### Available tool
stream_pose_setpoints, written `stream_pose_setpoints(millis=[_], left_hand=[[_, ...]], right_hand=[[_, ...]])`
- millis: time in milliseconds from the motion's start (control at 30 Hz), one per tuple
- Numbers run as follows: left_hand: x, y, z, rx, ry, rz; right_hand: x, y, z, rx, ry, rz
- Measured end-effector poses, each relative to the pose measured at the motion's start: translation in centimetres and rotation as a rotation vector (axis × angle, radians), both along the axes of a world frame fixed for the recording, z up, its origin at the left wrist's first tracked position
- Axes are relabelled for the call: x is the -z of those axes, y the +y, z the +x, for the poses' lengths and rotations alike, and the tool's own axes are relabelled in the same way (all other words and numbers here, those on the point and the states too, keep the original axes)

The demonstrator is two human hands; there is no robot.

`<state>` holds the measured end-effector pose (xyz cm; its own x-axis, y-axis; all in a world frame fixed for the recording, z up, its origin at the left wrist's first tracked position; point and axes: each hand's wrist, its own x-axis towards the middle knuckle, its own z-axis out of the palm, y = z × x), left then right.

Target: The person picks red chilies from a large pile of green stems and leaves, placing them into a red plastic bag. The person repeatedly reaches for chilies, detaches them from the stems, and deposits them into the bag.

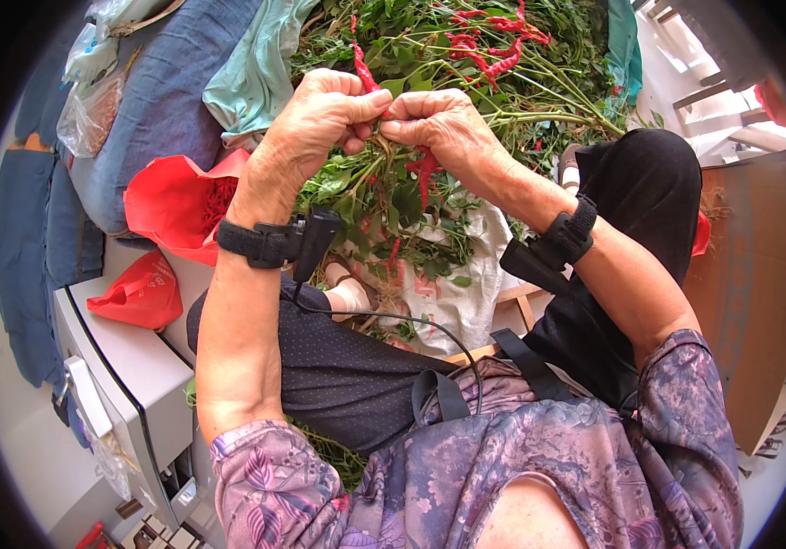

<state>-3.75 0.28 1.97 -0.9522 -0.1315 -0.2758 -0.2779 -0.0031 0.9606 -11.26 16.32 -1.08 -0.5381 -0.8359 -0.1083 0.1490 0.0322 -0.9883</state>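
Observation:
My left hand [321, 113] pinches a long, wrinkled red chili pepper [362, 67], whose tip points up past the thumb. Close against it, thumb and forefinger of my right hand [444, 123] are pressed together at the pepper's lower end, by the stems. Exactly what those fingertips grip is hidden. Below the hands hangs a leafy chili plant [382, 182], and more red peppers [424, 171] dangle from it. A big heap of green chili plants [557, 55] lies beyond, with a cluster of red peppers [502, 58] on top.
To the left stands a red bag [159, 195] with red chilies inside. A second red bag [142, 295] is near a white cabinet [135, 370]. A white woven sack [465, 288] lies between my feet, a cardboard box [743, 288] at right. Blue cushions [152, 89] line the left.

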Motion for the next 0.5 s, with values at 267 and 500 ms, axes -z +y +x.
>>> stream_pose_setpoints(millis=[267, 500], left_hand=[[0.9, -1.0, -0.5, -0.072, 0.043, 0.266], [-2.0, -0.4, 0.0, -0.133, 0.236, 0.127]], right_hand=[[-0.5, 0.1, -0.3, -0.032, 0.014, -0.049], [-0.6, -0.6, -2.4, -0.097, 0.262, 0.11]])
